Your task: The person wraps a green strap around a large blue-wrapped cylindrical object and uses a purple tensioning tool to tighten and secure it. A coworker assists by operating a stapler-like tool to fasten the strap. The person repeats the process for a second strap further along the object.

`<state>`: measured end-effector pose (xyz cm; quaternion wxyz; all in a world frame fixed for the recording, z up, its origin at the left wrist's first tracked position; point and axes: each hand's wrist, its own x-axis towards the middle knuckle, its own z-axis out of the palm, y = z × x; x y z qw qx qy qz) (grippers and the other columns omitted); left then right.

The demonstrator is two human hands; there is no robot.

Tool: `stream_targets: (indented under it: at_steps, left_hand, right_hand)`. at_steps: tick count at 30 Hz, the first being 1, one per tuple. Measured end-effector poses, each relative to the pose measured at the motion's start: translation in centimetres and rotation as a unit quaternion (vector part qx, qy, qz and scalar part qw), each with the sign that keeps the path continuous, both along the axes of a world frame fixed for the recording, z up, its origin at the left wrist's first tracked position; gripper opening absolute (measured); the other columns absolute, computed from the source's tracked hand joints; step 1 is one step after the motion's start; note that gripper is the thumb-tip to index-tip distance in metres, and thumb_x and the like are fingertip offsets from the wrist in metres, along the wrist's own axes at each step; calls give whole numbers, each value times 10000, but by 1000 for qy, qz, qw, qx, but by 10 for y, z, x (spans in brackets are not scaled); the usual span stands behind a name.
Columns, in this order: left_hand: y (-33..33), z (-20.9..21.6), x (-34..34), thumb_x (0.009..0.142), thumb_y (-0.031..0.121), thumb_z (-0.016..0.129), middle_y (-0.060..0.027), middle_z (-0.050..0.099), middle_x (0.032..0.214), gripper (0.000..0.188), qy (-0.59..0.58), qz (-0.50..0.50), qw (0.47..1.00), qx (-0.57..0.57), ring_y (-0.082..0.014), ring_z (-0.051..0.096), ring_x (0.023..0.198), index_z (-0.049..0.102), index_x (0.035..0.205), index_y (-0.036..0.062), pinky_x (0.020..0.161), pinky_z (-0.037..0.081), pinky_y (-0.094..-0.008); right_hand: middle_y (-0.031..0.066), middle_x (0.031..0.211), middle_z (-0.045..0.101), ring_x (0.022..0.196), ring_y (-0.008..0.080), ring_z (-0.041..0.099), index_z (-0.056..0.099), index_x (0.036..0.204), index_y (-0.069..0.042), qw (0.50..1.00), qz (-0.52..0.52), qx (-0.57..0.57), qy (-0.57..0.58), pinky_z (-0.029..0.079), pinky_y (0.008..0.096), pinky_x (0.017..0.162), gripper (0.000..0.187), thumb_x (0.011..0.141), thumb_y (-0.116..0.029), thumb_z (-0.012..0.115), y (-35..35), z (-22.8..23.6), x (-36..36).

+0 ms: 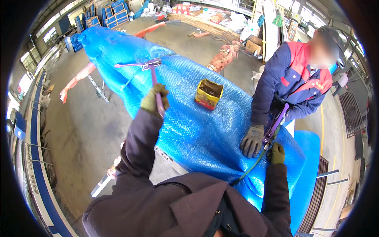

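My left hand (154,98), in an olive glove, is closed around one handle of a strapping crimper (151,64). The crimper's metal head lies over the blue bubble wrap, and its other purple handle points left, so it is spread wide. My right hand (276,153), gloved alike, has its fingers curled beside a green strap (252,167); what they hold is hidden. The strap runs over the large wrapped bundle (201,138) to a purple-handled strapping tensioner (272,128). A co-worker's grey-gloved hand (252,141) presses on the wrap beside the tensioner.
A yellow and red open box (209,94) with small dark pieces inside stands on the bundle. The co-worker (292,79) leans in from the right. Orange-wrapped supports (224,57) stick out under the bundle. Timber planks (203,27) and cartons (254,45) lie at the back.
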<state>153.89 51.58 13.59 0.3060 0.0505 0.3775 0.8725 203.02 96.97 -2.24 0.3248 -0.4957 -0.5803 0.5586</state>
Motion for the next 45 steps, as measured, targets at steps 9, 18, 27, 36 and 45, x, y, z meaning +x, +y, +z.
stream_targets:
  at_steps: [9,18,27,36,45]
  left_hand:
    - [38,12,205,1154,363,734,-83,726,1030,369,-145,-91,983,-70,-252,726,841,670,1394,89,770,642,-448]
    - [14,29,144,1179,565,587,-171,821,1002,578,38,-246,963,-109,-344,800,821,726,1306,18,731,648,-459]
    - [-37,-88,-40,1144,752,510,-155,780,949,745,26,-164,970,-177,-326,753,750,732,1233,46,632,608,-427]
    - [8,-159,-200,1039,878,554,-157,287,1903,1192,-166,114,971,-131,-411,401,1700,70,1864,168,1290,455,-651]
    - [41,-143,-214,959,791,794,-182,630,1462,957,-127,178,975,-46,-418,645,1334,537,1592,121,1091,608,-619]
  right_hand:
    - [156,1412,764,1217,239,761,583,1659,-71,917,323,231,20,635,386,1031,637,1074,-103,834,-153,65,-97]
    - [230,1698,561,1439,424,660,585,1610,-28,814,508,-17,280,563,448,1186,635,1059,-285,766,-264,143,-302]
    - [117,1143,797,1064,238,766,748,1242,-30,774,487,-123,386,636,419,951,340,1080,-328,772,-266,154,-375]
    - [75,1152,818,1035,189,766,816,1211,-79,920,348,35,176,602,354,895,368,1125,-425,726,-194,128,-368]
    - [103,1377,740,1208,223,730,693,1470,-66,875,288,-241,306,616,396,1074,575,1120,-517,766,-171,27,-296]
